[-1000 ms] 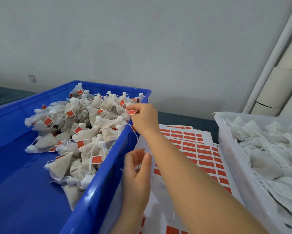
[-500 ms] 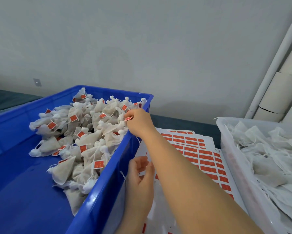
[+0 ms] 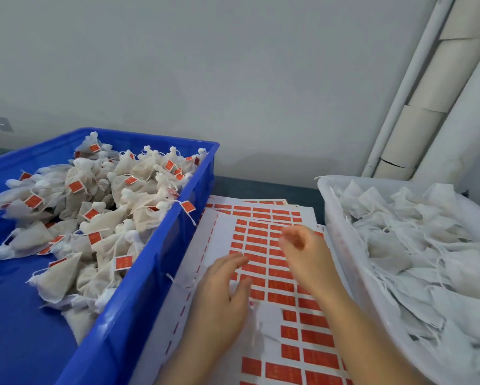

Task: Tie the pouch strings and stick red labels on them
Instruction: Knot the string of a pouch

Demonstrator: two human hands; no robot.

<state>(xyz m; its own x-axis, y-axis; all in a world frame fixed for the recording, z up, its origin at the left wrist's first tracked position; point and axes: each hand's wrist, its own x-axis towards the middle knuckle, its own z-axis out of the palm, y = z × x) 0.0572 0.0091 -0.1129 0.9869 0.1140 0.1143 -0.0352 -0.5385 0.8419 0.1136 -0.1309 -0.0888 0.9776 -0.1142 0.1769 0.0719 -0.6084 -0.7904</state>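
Two bare hands work over a stack of label sheets (image 3: 274, 262); the left hand (image 3: 222, 298) lies on the top sheet with fingers spread and nearly straight, gripping nothing; the right hand (image 3: 302, 251) is raised just above the red rows, fingers loosely bent, too blurred to tell whether it pinches a label; tied pouches (image 3: 116, 207) bearing red tags fill the blue crate (image 3: 150, 259) to the left, while untied pouches (image 3: 413, 245) wait in the white tub (image 3: 341, 245) to the right. One tagged string (image 3: 188, 207) dangles over the crate's rim and could likely snag on a passing wrist; the loose sheets may slide if the left hand lifts while a label is being peeled.
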